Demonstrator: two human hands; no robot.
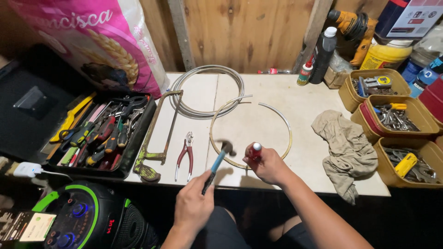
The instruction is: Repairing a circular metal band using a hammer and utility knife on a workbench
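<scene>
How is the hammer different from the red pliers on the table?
The hammer is up in the air, held by the left hand; the red pliers lie flat on the table, untouched. The hammer has one blue handle; the pliers have two red ones, spread apart. The hammer looks blurred; the pliers look sharp. Both have metal heads.

Blue-handled hammer [217,163] raised, tilted, head blurred, above thin metal ring [286,127]; red-handled tool [254,151] upright on ring's near edge.

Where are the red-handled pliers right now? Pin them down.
In the head view, the red-handled pliers lie on the white tabletop, left of centre, between the rusty hacksaw frame and the thin metal hoop.
</scene>
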